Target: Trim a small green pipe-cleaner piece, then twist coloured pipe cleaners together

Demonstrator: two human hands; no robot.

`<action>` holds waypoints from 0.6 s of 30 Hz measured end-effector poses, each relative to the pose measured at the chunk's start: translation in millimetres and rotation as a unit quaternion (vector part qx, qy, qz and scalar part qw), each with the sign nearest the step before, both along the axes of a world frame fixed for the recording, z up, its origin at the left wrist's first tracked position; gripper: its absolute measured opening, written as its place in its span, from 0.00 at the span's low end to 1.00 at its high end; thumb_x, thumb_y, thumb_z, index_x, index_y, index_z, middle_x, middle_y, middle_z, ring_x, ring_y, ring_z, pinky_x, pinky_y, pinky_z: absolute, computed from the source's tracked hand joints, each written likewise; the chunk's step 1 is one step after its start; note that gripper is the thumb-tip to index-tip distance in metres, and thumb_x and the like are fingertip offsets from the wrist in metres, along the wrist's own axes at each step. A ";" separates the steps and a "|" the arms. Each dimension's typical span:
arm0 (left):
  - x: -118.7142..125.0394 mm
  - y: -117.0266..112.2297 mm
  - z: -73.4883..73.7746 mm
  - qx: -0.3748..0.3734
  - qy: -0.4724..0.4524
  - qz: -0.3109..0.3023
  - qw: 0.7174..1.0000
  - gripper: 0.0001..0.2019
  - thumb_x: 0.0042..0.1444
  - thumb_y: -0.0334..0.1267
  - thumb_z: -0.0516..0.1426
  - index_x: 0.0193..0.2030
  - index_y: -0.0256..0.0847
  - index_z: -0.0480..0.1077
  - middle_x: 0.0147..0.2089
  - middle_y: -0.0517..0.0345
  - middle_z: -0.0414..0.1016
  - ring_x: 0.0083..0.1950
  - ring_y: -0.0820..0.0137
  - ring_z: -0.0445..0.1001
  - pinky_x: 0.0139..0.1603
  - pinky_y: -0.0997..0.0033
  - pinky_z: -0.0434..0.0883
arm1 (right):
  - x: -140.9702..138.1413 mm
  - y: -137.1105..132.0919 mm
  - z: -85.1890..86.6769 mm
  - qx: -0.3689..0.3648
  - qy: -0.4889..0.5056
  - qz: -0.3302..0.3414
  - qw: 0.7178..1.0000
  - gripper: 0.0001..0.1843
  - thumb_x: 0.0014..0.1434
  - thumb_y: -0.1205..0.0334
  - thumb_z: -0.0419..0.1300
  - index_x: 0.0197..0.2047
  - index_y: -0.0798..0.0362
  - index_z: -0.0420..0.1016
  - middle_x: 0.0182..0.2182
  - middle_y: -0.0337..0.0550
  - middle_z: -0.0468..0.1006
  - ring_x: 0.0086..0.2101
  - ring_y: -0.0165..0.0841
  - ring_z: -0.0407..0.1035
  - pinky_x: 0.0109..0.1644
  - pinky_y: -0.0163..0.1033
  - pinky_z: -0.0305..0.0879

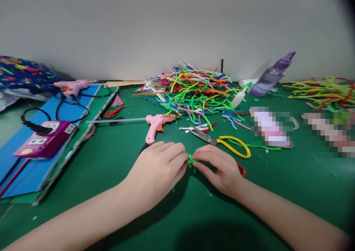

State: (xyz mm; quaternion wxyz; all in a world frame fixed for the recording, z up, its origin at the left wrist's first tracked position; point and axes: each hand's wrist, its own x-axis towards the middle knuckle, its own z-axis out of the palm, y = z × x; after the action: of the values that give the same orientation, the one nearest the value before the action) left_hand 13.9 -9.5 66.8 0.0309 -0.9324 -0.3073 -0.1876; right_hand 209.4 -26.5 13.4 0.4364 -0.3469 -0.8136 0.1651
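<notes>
Between my two hands, above the green table, is a small green and blue piece of twisted pipe cleaner (190, 159). My left hand (163, 164) pinches its left side, the fingers curled over it. The thumb and fingertips of my right hand (220, 167) close on its right side. Just beyond my hands lie scissors (213, 140) with one yellow handle; the red one is partly hidden behind my right hand. A pink glue gun (155, 127) with a long glue stick lies past my left hand. A few blue bits are scattered below.
A heap of colourful pipe cleaners (196, 90) is at the back, near a white glue bottle (239, 97) and a purple water bottle (271, 77). More pipe cleaners (327, 91) lie right. At left, a purple power strip (46, 140) and second glue gun (73, 87) trail cables.
</notes>
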 end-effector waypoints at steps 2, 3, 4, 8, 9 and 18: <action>-0.2 1.4 -2.4 -0.011 -0.008 -0.005 1.000 0.10 0.60 0.34 0.49 0.33 0.39 0.70 0.31 0.58 0.71 0.33 0.72 0.71 0.35 0.71 0.66 | 1.6 -0.2 0.4 -0.006 0.000 0.006 1.000 0.11 0.55 0.74 0.59 0.43 0.56 0.70 0.36 0.47 0.75 0.38 0.30 0.69 0.43 0.36 0.68; -0.3 2.0 -3.5 -0.017 -0.009 -0.007 1.000 0.09 0.60 0.34 0.49 0.33 0.39 0.70 0.31 0.58 0.71 0.33 0.72 0.71 0.34 0.71 0.65 | 2.3 -0.3 0.3 -0.005 -0.001 0.008 1.000 0.11 0.56 0.74 0.58 0.43 0.56 0.70 0.36 0.47 0.75 0.38 0.31 0.68 0.43 0.37 0.67; -0.4 2.5 -4.2 -0.023 -0.006 -0.007 1.000 0.09 0.61 0.35 0.49 0.33 0.39 0.70 0.31 0.58 0.71 0.32 0.72 0.71 0.34 0.71 0.65 | 2.9 -0.5 0.2 -0.004 -0.003 0.008 1.000 0.11 0.56 0.74 0.58 0.43 0.56 0.70 0.36 0.47 0.75 0.38 0.31 0.68 0.43 0.37 0.67; 0.0 2.8 -3.1 -0.052 0.051 0.012 0.997 0.08 0.60 0.35 0.50 0.33 0.39 0.70 0.32 0.59 0.71 0.31 0.70 0.71 0.33 0.68 0.65 | 3.1 -1.6 -1.7 0.008 -0.033 0.000 0.999 0.10 0.56 0.72 0.58 0.43 0.57 0.70 0.37 0.48 0.75 0.39 0.32 0.68 0.44 0.39 0.67; 0.2 2.5 -2.2 -0.053 0.066 0.019 0.996 0.08 0.59 0.34 0.50 0.33 0.39 0.70 0.32 0.59 0.71 0.31 0.70 0.71 0.33 0.67 0.65 | 2.7 -1.8 -2.3 0.013 -0.040 -0.005 0.999 0.10 0.56 0.72 0.59 0.43 0.57 0.71 0.37 0.47 0.75 0.39 0.32 0.68 0.44 0.39 0.67; 1.1 1.5 2.3 -0.031 0.015 0.026 0.999 0.09 0.60 0.32 0.49 0.34 0.39 0.70 0.32 0.58 0.71 0.32 0.72 0.71 0.35 0.72 0.66 | 1.5 -1.2 -1.3 0.004 0.001 -0.029 1.000 0.09 0.57 0.67 0.59 0.43 0.54 0.73 0.36 0.46 0.77 0.37 0.31 0.71 0.42 0.38 0.69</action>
State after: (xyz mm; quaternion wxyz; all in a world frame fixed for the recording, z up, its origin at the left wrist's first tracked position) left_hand 15.0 -8.0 69.1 0.0113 -0.9275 -0.3364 -0.1627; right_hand 210.9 -27.7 12.2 0.4434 -0.3685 -0.8034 0.1489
